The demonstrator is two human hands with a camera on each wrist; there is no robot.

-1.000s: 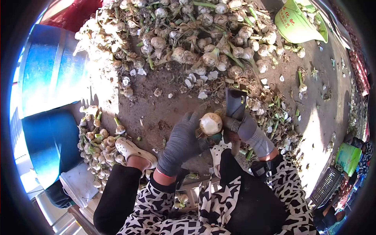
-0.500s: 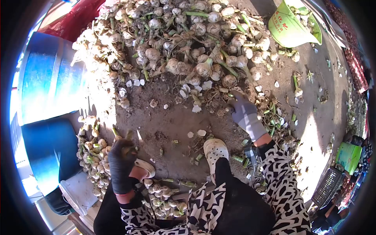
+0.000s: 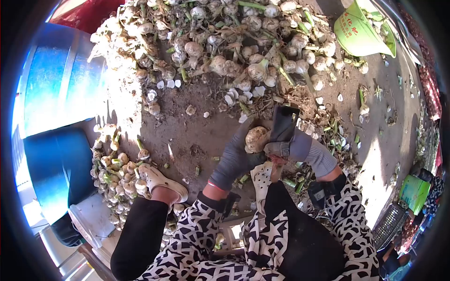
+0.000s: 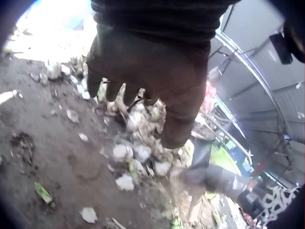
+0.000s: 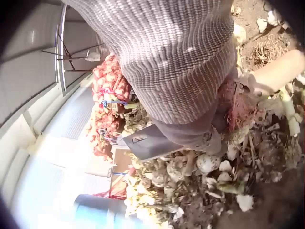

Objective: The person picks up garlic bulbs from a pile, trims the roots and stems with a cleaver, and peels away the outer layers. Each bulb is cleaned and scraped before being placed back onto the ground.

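In the head view my gloved left hand (image 3: 236,157) holds a brown garlic bulb (image 3: 257,139) with its fingers round the bulb's side. Close on the right, my gloved right hand (image 3: 299,147) grips a broad-bladed knife (image 3: 284,121). Its dark blade points away from me, beside the bulb, and its wooden handle (image 3: 276,171) sticks out toward my legs. The right wrist view shows the blade (image 5: 151,142) on one side of the fist, with reddish wrapping (image 5: 240,107) by the handle. In the left wrist view the back of the left hand (image 4: 147,67) hides the bulb.
A large heap of stemmed garlic (image 3: 225,42) lies ahead, with a smaller pile (image 3: 124,180) by the left shoe. Blue barrels (image 3: 58,164) stand at left, a green tub (image 3: 361,30) at far right. Cut stems and white scraps (image 3: 337,136) litter the ground at right.
The left hand, earlier holding a bulb with a pale cut face, swung out over the left pile and is back at the centre with a brown bulb. The right hand has come back beside it.
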